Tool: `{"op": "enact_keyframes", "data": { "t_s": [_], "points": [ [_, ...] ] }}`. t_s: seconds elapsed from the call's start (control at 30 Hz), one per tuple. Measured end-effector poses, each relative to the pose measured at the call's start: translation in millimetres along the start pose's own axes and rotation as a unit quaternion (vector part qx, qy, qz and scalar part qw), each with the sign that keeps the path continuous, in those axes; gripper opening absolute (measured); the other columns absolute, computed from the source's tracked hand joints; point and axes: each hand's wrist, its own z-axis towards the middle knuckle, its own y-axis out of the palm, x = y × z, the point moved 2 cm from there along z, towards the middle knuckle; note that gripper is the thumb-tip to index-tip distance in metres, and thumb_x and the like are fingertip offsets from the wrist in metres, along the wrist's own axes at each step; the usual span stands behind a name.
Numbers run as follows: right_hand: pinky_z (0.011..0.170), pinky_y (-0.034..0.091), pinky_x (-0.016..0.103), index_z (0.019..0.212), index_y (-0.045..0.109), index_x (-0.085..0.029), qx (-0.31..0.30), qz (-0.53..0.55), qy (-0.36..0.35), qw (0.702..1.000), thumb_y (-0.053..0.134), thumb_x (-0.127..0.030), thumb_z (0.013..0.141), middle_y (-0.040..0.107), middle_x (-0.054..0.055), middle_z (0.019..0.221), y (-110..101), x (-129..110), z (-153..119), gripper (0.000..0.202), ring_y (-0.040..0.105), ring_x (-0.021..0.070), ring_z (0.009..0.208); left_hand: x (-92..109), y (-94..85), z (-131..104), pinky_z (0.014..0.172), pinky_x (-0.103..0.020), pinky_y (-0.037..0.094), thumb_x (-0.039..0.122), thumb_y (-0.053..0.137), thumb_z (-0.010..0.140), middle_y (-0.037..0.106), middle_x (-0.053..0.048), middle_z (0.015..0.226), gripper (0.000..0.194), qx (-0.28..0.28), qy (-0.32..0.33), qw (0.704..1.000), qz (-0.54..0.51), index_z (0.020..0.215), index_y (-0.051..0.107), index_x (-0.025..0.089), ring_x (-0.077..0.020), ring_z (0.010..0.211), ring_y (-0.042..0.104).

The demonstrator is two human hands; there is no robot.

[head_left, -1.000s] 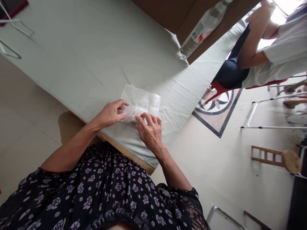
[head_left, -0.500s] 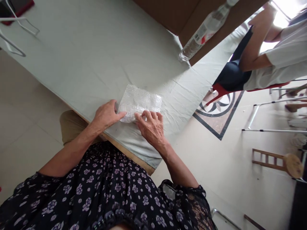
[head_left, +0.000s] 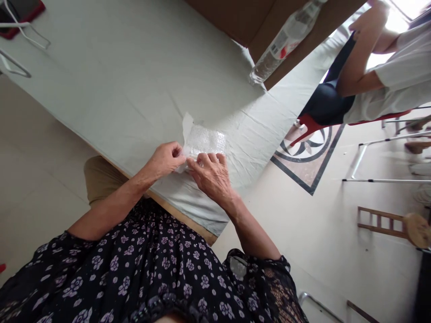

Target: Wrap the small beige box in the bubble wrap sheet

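Observation:
A clear sheet of bubble wrap (head_left: 206, 139) lies on the pale cloth of the table, close to its near corner. Its left part is lifted and folded over toward the right. My left hand (head_left: 166, 159) is closed on that left edge, thumb against curled fingers. At the lower edge of the wrap, my right hand (head_left: 212, 176) presses down with bent fingers, its thumb and index finger near the left thumb. The two hands almost touch. Whatever lies under the right fingers is hidden.
A plastic bottle (head_left: 286, 42) lies against a brown cardboard box (head_left: 232, 18) at the upper right. White wire racks (head_left: 15, 65) stand at the upper left. A seated person (head_left: 363, 76) is beyond the table's right edge. A wooden stool (head_left: 415, 229) is on the floor.
My left hand has moved right and closed on the wrap's left edge, which is now lifted and folded inward. The right hand has stayed nearly in place.

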Motion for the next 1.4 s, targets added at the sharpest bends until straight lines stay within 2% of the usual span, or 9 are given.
{"op": "enact_keyframes", "data": {
  "t_s": [0.2, 0.3, 0.4, 0.53, 0.7, 0.87, 1.0, 1.2, 1.4],
  "points": [
    [0.09, 0.033, 0.044, 0.128, 0.057, -0.021, -0.015, 0.006, -0.003, 1.0, 0.061, -0.028, 0.097, 0.068, 0.009, 0.111, -5.7, -0.4, -2.3, 0.032, 0.05, 0.0268, 0.097, 6.2, 10.8, 2.3, 0.047, -0.02, 0.05, 0.02, 0.062, 0.071, 0.056, 0.004, 0.061, 0.007, -0.027, -0.042, 0.991, -0.124, 0.066, 0.058, 0.018, -0.0099, 0.054, 0.055],
    [0.091, 0.033, 0.044, 0.114, 0.06, -0.018, -0.022, 0.028, 0.006, 0.999, 0.06, -0.03, 0.096, 0.069, 0.009, 0.11, -7.6, 0.3, -3.3, 0.022, 0.051, 0.027, 0.098, 8.0, 10.5, 1.5, 0.051, -0.02, 0.054, 0.019, 0.062, 0.072, 0.059, 0.003, 0.062, 0.003, -0.044, -0.056, 0.99, -0.125, 0.071, 0.064, 0.016, -0.0099, 0.056, 0.058],
    [0.092, 0.034, 0.043, 0.101, 0.062, -0.019, -0.019, 0.048, 0.01, 0.999, 0.059, -0.028, 0.096, 0.071, 0.009, 0.108, -8.7, 1.6, -4.0, 0.011, 0.054, 0.0259, 0.096, 8.4, 10.0, 0.7, 0.062, -0.024, 0.059, 0.017, 0.061, 0.073, 0.069, 0.0, 0.075, 0.02, -0.081, -0.07, 0.988, -0.111, 0.09, 0.072, 0.014, -0.0121, 0.063, 0.064],
    [0.092, 0.038, 0.042, 0.102, 0.066, -0.022, 0.038, 0.127, 0.037, 0.991, 0.06, -0.026, 0.097, 0.075, 0.005, 0.112, -10.4, 8.7, -12.2, 0.009, 0.061, 0.0235, 0.1, 12.0, 12.9, -2.9, 0.075, -0.03, 0.059, 0.015, 0.057, 0.08, 0.073, -0.003, 0.088, 0.026, -0.108, 0.031, 0.993, 0.032, 0.098, 0.075, 0.015, -0.0164, 0.076, 0.068],
    [0.091, 0.047, 0.043, 0.101, 0.068, -0.022, 0.156, 0.208, 0.27, 0.927, 0.059, -0.036, 0.097, 0.075, 0.008, 0.111, -4.2, 37.6, -50.7, 0.017, 0.067, 0.0238, 0.097, 15.7, 23.3, -11.6, 0.086, -0.036, 0.057, 0.02, 0.063, 0.09, 0.068, -0.01, 0.107, 0.015, -0.027, 0.193, 0.943, 0.27, 0.099, 0.074, 0.016, -0.0229, 0.096, 0.067],
    [0.075, 0.053, 0.039, 0.125, 0.065, -0.016, 0.049, 0.341, 0.425, 0.837, 0.063, -0.063, 0.088, 0.075, 0.01, 0.101, 15.8, 45.0, -81.6, 0.06, 0.066, 0.0213, 0.074, 12.9, 27.0, -13.1, 0.092, -0.036, 0.056, 0.016, 0.063, 0.092, 0.066, -0.011, 0.114, 0.012, -0.038, 0.271, 0.911, 0.31, 0.101, 0.07, 0.016, -0.025, 0.106, 0.064],
    [0.074, 0.052, 0.038, 0.139, 0.058, -0.013, 0.044, 0.375, 0.43, 0.82, 0.065, -0.069, 0.083, 0.071, 0.007, 0.09, 28.4, 30.9, -72.5, 0.079, 0.063, 0.0207, 0.07, 11.2, 26.4, -14.2, 0.093, -0.039, 0.055, 0.014, 0.062, 0.092, 0.068, -0.011, 0.112, 0.019, -0.047, 0.291, 0.894, 0.337, 0.109, 0.068, 0.016, -0.027, 0.107, 0.063],
    [0.069, 0.047, 0.033, 0.148, 0.049, -0.013, 0.109, 0.391, 0.43, 0.807, 0.07, -0.054, 0.083, 0.061, -0.001, 0.079, 42.4, 23.3, -46.5, 0.08, 0.053, 0.0164, 0.066, 12.4, 26.1, -17.9, 0.091, -0.038, 0.053, 0.017, 0.061, 0.095, 0.07, -0.01, 0.115, 0.016, -0.041, 0.304, 0.876, 0.372, 0.11, 0.069, 0.016, -0.0259, 0.103, 0.063],
    [0.065, 0.042, 0.029, 0.149, 0.046, -0.013, 0.134, 0.379, 0.423, 0.812, 0.058, -0.025, 0.081, 0.048, -0.01, 0.065, 46.3, 15.1, -30.7, 0.07, 0.046, 0.013, 0.058, 19.1, 27.1, -19.1, 0.09, -0.037, 0.053, 0.019, 0.056, 0.1, 0.07, -0.011, 0.111, 0.016, -0.044, 0.303, 0.862, 0.403, 0.106, 0.07, 0.016, -0.0259, 0.1, 0.063]
  ]
}}
